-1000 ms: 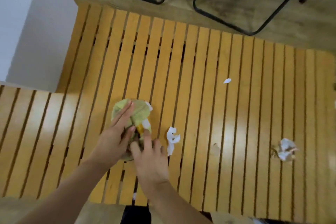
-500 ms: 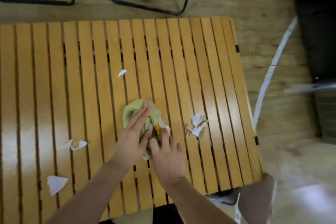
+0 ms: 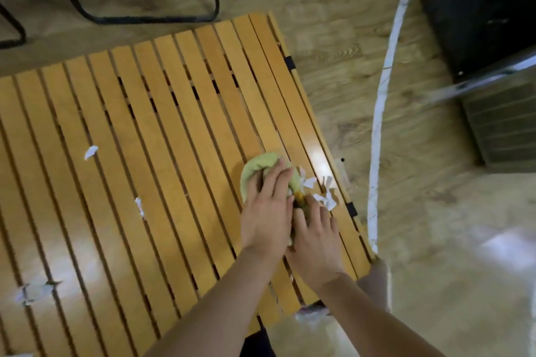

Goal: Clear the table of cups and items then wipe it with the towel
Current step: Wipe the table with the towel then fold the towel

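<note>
A light green towel (image 3: 255, 169) lies bunched on the slatted wooden table (image 3: 162, 130), close to its right edge. My left hand (image 3: 268, 211) presses flat on top of the towel. My right hand (image 3: 314, 233) holds the towel's near side, beside the left one. Crumpled white paper scraps (image 3: 326, 195) sit just right of the towel, touching it, at the table's edge. Other paper scraps lie on the slats: one (image 3: 91, 151) at the left, one (image 3: 139, 206) in the middle, a blurred one (image 3: 34, 291) at the near left.
Black metal chair legs (image 3: 139, 19) stand on the wooden floor beyond the table's far edge. A dark piece of furniture (image 3: 478, 9) is at the upper right. A white curved line (image 3: 380, 113) runs along the floor right of the table.
Both hands have slid the towel to the right across the slats, up against the crumpled paper at the table's right edge. The view has swung right as well.
</note>
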The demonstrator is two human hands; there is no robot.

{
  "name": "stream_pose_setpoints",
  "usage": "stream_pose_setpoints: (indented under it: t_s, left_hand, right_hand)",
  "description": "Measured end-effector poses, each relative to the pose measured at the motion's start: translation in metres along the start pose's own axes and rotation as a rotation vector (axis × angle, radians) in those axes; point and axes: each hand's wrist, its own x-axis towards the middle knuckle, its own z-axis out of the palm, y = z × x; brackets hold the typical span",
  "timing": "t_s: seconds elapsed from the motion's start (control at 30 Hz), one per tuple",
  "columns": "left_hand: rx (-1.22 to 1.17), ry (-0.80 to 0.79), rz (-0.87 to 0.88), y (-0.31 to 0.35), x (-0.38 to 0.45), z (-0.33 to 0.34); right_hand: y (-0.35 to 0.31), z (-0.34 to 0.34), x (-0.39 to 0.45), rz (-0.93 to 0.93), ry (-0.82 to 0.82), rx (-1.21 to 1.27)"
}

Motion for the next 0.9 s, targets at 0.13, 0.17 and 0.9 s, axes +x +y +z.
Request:
stream_pose_setpoints:
  t_s: [0.13,0.17,0.9]
  left_hand:
    - [0.115,0.123,-0.153,-0.017,-0.003,-0.008]
    - [0.066,0.128,-0.218,-0.026,-0.004,-0.011]
    - [-0.751,0.556,-0.502,-0.368,-0.262,-0.266]
  right_hand:
    - [-0.009,-0.004,0.001,-0.013,-0.035,0.090]
    - [-0.013,-0.006,0.000,-0.006,-0.039,0.140]
    - [-0.414,-0.032,-0.018,-0.961,0.336,0.209]
